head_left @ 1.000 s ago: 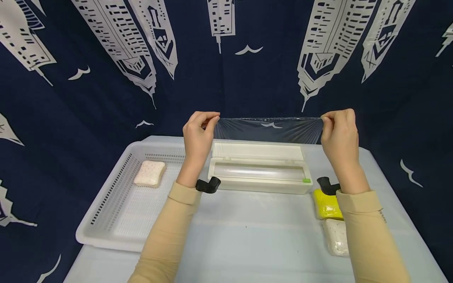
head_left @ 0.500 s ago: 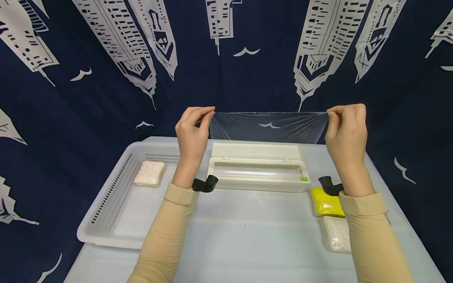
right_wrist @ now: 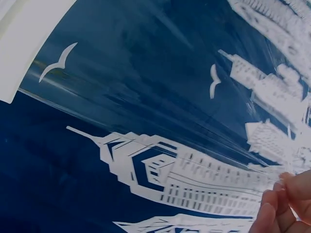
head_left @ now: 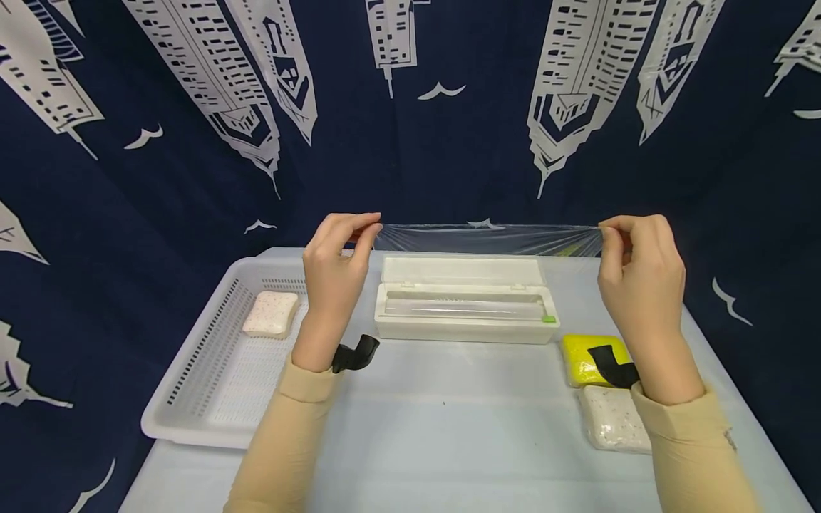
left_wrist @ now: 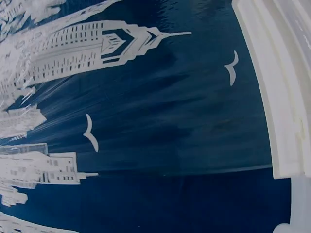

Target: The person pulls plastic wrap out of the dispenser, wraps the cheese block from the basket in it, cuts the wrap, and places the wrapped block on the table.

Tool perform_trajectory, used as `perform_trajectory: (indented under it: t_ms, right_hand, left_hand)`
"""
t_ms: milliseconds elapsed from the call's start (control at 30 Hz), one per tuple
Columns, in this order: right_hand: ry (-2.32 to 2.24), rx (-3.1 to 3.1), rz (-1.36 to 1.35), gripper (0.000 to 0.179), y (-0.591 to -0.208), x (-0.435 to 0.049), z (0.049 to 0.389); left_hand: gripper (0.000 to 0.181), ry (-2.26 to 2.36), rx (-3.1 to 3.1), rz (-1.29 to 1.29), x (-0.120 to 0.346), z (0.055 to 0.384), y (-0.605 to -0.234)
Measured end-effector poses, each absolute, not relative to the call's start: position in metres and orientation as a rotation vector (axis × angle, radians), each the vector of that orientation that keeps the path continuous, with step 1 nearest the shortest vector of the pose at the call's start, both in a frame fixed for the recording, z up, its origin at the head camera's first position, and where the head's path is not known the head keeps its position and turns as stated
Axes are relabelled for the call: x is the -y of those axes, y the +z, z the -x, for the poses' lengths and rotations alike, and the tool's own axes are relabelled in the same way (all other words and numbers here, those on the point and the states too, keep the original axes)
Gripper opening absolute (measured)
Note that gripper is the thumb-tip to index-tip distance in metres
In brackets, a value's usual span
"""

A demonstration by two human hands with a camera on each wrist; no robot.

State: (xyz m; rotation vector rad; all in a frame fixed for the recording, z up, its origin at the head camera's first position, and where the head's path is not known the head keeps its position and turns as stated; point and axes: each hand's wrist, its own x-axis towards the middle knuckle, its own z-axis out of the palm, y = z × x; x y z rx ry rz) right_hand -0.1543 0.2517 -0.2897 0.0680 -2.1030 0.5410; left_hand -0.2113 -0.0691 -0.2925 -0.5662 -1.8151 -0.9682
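A sheet of clear plastic wrap [head_left: 487,239] is stretched between my two hands, behind and above the open lid of a white wrap dispenser box [head_left: 467,332]. My left hand [head_left: 336,267] pinches the sheet's left corner between thumb and fingers. At the opposite corner, my right hand [head_left: 641,274] pinches it the same way, and its fingertips [right_wrist: 286,187] show in the right wrist view. Creases fan out from both pinched corners. Inside the box lies the wrap roll [head_left: 465,308]. The left wrist view shows the taut film but not the left hand's fingers.
At the left stands a white perforated basket [head_left: 192,420] holding one pale speckled block [head_left: 272,314]. A yellow wrapped block [head_left: 580,360] and a white speckled wrapped one [head_left: 612,420] lie on the table [head_left: 474,442] by the right forearm. A dark blue patterned cloth [head_left: 449,157] hangs behind.
My hands rose a little, then came down and nearer, spreading farther apart. The wrap between them is now wider and sits lower. Box, basket and blocks stay put.
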Motion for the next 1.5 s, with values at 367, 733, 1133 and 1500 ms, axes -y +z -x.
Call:
perform_trajectory:
  t_ms: [367,733,1133,1500]
  right_hand:
    - [0.855,2.355,0.000,0.012,-0.317,-0.260,0.076]
    - [1.128,2.781,-0.035,0.010,-0.395,-0.270,0.016]
    - [1.158,3.111,-0.140,0.008,-0.475,-0.272,0.005]
    - [0.901,3.092,0.071,0.022,-0.512,-0.255,0.005]
  left_hand:
    - [0.012,-1.020,1.839,0.832,0.094,0.161,-0.322]
    - [0.007,-1.088,2.052,1.139,0.132,0.098,-0.383]
    - [0.013,-1.112,2.376,1.177,0.131,0.058,-0.471]
    - [0.017,-0.867,2.584,1.058,0.124,0.058,-0.517]
